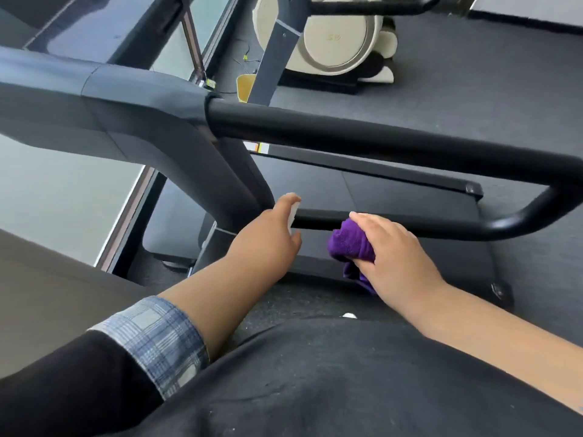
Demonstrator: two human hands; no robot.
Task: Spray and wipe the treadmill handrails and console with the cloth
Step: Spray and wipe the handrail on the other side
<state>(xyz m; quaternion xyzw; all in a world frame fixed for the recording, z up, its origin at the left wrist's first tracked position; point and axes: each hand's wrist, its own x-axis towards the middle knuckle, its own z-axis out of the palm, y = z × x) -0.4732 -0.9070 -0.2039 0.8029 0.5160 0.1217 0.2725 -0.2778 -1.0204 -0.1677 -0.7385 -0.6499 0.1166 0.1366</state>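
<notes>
**Wiping the lower run of the handrail**

Head view: the right hand [397, 253] has its fingers curled over a bunched purple cloth [350, 244] and presses it against the lower bar of the black handrail [378, 134], just beside the grey upright of the treadmill. A tail of the cloth hangs loose below the hand. The left hand [268, 234] grips a small white spray bottle [293, 212], finger on top, held close to the same bar and just left of the cloth; most of the bottle is hidden behind the hand, so which way its nozzle points cannot be told. The handrail loops from the console [104, 99] out to the right, bends round and returns as this lower bar. A cream machine [337, 36] stands well apart on the dark floor [473, 89] beyond.

To do this step well, I judge the cloth should wrap around the bar rather than only touch its near face, so the underside is cleaned too. Long strokes toward the bend would cover the run evenly. The spray is best aimed at the bar or the cloth, away from the console. The hanging tail should be gathered up so it does not drag on the belt [394, 197].
</notes>
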